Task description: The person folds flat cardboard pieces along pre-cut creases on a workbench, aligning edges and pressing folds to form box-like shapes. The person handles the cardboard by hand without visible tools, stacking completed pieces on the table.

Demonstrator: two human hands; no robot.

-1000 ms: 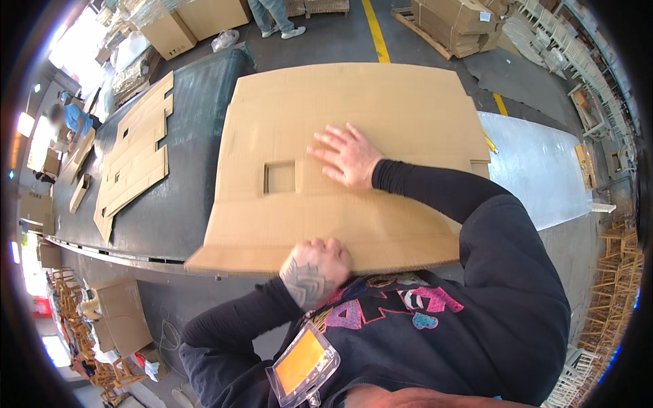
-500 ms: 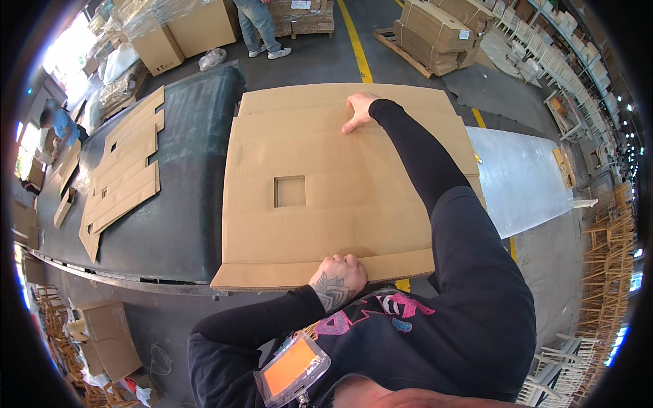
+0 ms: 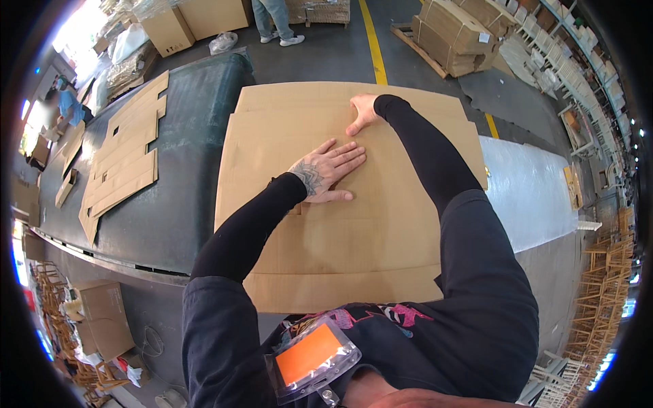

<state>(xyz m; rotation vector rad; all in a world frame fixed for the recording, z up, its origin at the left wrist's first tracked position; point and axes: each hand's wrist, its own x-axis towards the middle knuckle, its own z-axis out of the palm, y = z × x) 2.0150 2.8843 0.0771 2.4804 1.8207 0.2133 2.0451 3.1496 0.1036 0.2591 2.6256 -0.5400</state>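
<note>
A large flat brown cardboard sheet (image 3: 367, 234) lies in front of me, with a folded strip along its near side. My left hand (image 3: 330, 170) rests flat on its middle, fingers stretched and thumb apart. Beneath my left wrist, most of the sheet's square cutout is covered. Farther out, my right hand (image 3: 364, 114) touches the sheet near its far crease, with thumb and fingers apart and nothing seen between them. Some right fingertips are hard to make out.
Left is a dark-topped table (image 3: 187, 136) carrying cut cardboard pieces (image 3: 129, 146). A translucent wrapped panel (image 3: 527, 190) lies to the right. Beyond are a strapped cardboard stack (image 3: 452, 41) and a standing person (image 3: 275, 20). Wooden chair frames (image 3: 605, 285) line the right side.
My left hand has gone from a closed fist at the near edge to lying flat on the sheet's middle. My right hand stays near the far crease. The view has shifted slightly.
</note>
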